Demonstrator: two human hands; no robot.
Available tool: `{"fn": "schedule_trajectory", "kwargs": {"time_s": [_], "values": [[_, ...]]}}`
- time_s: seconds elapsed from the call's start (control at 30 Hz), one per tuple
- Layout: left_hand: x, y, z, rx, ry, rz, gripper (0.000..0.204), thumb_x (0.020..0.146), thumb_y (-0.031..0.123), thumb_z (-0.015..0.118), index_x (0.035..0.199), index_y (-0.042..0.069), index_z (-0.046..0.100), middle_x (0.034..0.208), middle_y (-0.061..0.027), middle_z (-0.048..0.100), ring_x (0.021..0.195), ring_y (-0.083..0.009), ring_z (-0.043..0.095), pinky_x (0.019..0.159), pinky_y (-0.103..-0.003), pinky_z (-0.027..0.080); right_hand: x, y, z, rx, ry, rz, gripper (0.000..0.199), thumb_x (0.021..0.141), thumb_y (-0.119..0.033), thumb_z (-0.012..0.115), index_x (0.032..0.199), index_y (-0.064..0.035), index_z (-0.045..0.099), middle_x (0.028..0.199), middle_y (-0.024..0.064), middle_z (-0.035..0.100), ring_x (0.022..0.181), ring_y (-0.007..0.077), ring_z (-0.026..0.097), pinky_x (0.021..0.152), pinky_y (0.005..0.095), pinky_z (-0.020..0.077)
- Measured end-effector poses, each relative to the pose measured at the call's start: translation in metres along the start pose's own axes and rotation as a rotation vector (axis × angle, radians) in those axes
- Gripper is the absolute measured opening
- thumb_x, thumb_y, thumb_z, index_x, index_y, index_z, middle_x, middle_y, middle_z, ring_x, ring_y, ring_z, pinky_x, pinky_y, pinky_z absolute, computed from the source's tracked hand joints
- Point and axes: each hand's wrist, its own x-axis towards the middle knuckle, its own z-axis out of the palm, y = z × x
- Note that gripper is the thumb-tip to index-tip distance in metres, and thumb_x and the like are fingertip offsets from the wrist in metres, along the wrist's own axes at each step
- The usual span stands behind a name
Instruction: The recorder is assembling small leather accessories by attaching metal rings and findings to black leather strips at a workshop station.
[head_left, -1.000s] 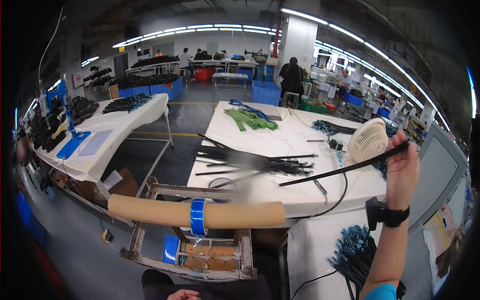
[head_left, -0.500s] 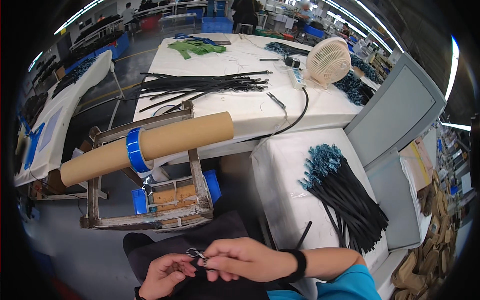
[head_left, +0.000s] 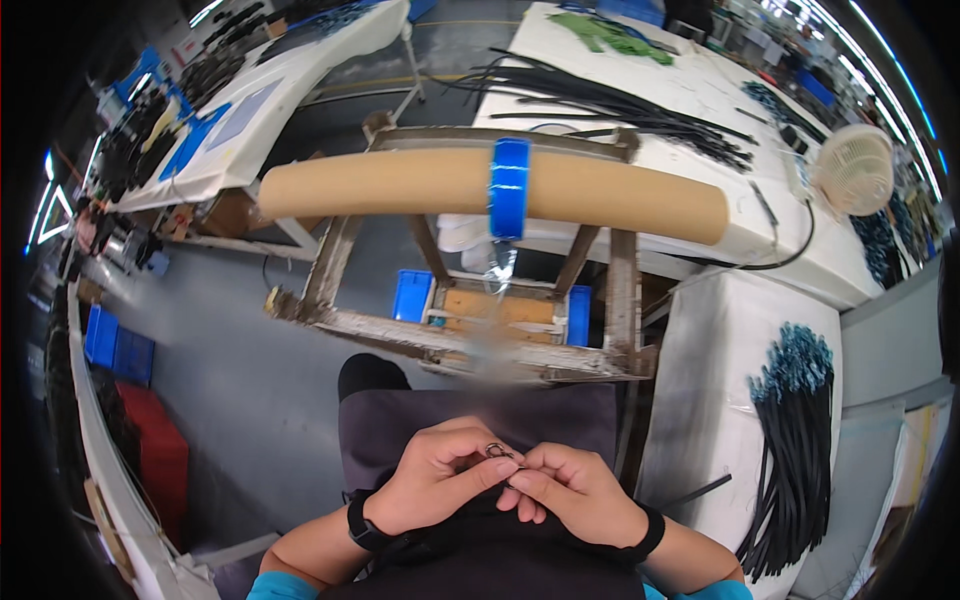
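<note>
In front of my lap, my left hand (head_left: 440, 475) and my right hand (head_left: 570, 490) meet, fingertips pinched together. Between them is a small metal hook (head_left: 497, 451), its curved end showing above my left fingers; the rest is hidden by the fingers. Both hands are closed on it. Beyond them, a roll of shiny blue tape or film (head_left: 509, 188) sits around a long brown cardboard tube (head_left: 620, 190). A clear, glossy strip (head_left: 502, 262) hangs from the roll, and its lower part is blurred.
A worn frame (head_left: 470, 340) supports the tube, with blue bins (head_left: 411, 295) below. To my right, black straps with blue-wrapped ends (head_left: 790, 450) lie on a white-covered surface (head_left: 700, 350). More black straps (head_left: 620, 100), green cloth (head_left: 610, 38) and a fan (head_left: 853, 170) are on the far table.
The view has swung left, so the tube and tables appear further right. My hands now meet more evenly at the centre, with the metal hook still between them.
</note>
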Motion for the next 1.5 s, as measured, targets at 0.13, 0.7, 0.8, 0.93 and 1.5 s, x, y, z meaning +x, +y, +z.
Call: {"fn": "schedule_trajectory", "kwargs": {"time_s": [0.13, 0.7, 0.8, 0.93, 1.5], "values": [[-0.011, 0.007, -0.026, -0.052, 0.251, 0.082, 0.011, 0.089, 0.006, 0.059, 0.086, -0.003, 0.064, 0.084, -0.0066, 0.059, 0.07, -0.0096, 0.056, 0.063, -0.022, 0.046, -0.009, -0.001, -0.007, -0.19, -0.082, 0.108, 0.019, 0.095, -0.021, 0.055, 0.091, -0.0028, 0.06, 0.076, 0.0002, 0.064, 0.064, 0.005, 0.056, 0.058, 0.0192, 0.0453], [-0.047, -0.005, -0.09, -0.599, 0.424, 0.079, 0.023, 0.096, 0.024, 0.051, 0.091, 0.001, 0.052, 0.077, -0.0073, 0.052, 0.064, -0.0192, 0.059, 0.054, -0.029, 0.052, -0.083, 0.053, -0.1, -1.447, 0.649, -0.391, 0.02, 0.068, 0.006, 0.064, 0.085, -0.0051, 0.066, 0.076, 0.0092, 0.059, 0.073, 0.0305, 0.056, 0.064, 0.0354, 0.044], [-0.048, -0.003, -0.086, -0.68, 0.214, 0.02, 0.026, 0.095, 0.026, 0.052, 0.089, 0.0, 0.051, 0.075, -0.0102, 0.052, 0.055, -0.0219, 0.057, 0.051, -0.032, 0.051, -0.081, 0.052, -0.085, -1.455, 0.696, -0.425, 0.023, 0.067, 0.006, 0.063, 0.087, -0.0043, 0.064, 0.08, 0.0092, 0.058, 0.078, 0.0302, 0.055, 0.067, 0.0357, 0.0439], [-0.041, -0.008, -0.076, -0.694, 0.077, -0.132, 0.025, 0.093, 0.025, 0.055, 0.089, 0.0, 0.052, 0.077, -0.0135, 0.054, 0.059, -0.0235, 0.058, 0.052, -0.032, 0.05, -0.057, 0.035, -0.06, -1.193, 0.508, -0.572, 0.033, 0.067, 0.01, 0.052, 0.096, -0.0026, 0.062, 0.081, 0.0097, 0.06, 0.077, 0.0289, 0.055, 0.071, 0.0354, 0.0453], [-0.01, -0.041, -0.033, -0.571, -0.139, -0.375, 0.022, 0.097, 0.021, 0.049, 0.104, 0.002, 0.059, 0.118, -0.0111, 0.057, 0.098, -0.0176, 0.061, 0.085, -0.031, 0.05, -0.024, 0.022, -0.014, -0.515, -0.069, -0.451, 0.012, 0.081, -0.006, 0.059, 0.088, 0.0003, 0.066, 0.075, 0.0072, 0.065, 0.071, 0.0204, 0.058, 0.068, 0.0308, 0.0459]]}}
